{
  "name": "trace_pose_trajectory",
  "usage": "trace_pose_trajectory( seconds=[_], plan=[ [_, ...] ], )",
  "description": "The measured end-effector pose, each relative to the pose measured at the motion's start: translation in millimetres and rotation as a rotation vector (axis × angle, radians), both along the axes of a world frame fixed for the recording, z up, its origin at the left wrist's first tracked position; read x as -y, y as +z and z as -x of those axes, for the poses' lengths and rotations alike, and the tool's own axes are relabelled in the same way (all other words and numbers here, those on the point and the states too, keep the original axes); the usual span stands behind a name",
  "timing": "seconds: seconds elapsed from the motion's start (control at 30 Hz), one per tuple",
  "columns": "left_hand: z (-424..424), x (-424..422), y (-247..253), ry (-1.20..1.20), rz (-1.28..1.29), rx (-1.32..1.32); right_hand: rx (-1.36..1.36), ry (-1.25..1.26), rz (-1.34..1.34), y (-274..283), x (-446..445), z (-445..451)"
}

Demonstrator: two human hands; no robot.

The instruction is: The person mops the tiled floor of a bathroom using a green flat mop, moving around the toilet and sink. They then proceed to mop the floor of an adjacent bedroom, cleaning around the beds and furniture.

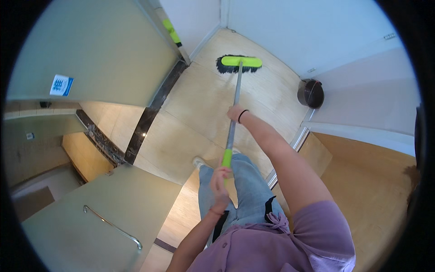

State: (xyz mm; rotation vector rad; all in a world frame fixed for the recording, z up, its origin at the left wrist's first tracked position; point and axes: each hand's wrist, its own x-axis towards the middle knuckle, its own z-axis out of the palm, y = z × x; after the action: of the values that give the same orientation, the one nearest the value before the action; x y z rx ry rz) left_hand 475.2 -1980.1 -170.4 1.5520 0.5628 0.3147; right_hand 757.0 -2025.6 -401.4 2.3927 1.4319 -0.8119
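A broom with a lime-green head (242, 62) and dark bristles lies against the pale tiled floor (197, 102) ahead of me. Its grey metal handle (238, 85) runs back toward my body and ends in a green grip (226, 158). My right hand (235, 113), with a black band at the wrist, is closed around the middle of the handle. Lower down, near my thighs, my left hand (220, 180) holds the green grip; part of the grip is hidden by its fingers.
A dark bucket (310, 94) stands by the wall at the right. Frosted glass panels (95, 51) and a glass door with a metal handle (112, 224) are at the left. A dark stone strip (149, 115) crosses the floor. A wooden recess (363, 190) lies at the right.
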Motion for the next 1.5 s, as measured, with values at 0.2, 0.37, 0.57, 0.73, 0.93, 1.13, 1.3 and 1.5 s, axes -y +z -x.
trace_pose_trajectory(
  seconds=[0.2,0.37,0.57,0.73,0.93,1.13,1.3,1.5],
  plan=[
    [-48.8,61.6,-11.7,-0.042,-0.149,-0.026,-0.059,-0.099,-0.11,24.7,81.2,-41.8],
    [-38.9,36.1,39.1,0.096,-0.302,0.121,0.022,-0.141,-0.436,49.2,91.0,22.4],
    [-16.9,1.6,161.3,0.095,0.208,0.386,-0.468,-0.41,-0.719,146.3,89.9,118.8],
    [-15.5,-18.4,174.4,-0.187,0.254,0.244,-0.485,-0.579,-0.788,164.8,116.4,167.4],
    [-14.4,-11.1,79.3,-0.033,0.459,0.099,-0.176,-0.905,-0.773,91.9,169.6,193.1],
    [-71.6,-13.0,91.8,-0.25,0.444,0.095,-0.177,-1.032,-0.667,64.3,172.8,157.6],
    [-68.5,-58.2,121.4,-0.101,0.308,0.21,-0.121,-0.897,-0.843,78.0,84.6,122.8],
    [-64.8,-56.2,147.5,0.144,0.065,0.253,-0.258,-0.544,-0.905,81.7,-1.9,57.3]
  ],
)
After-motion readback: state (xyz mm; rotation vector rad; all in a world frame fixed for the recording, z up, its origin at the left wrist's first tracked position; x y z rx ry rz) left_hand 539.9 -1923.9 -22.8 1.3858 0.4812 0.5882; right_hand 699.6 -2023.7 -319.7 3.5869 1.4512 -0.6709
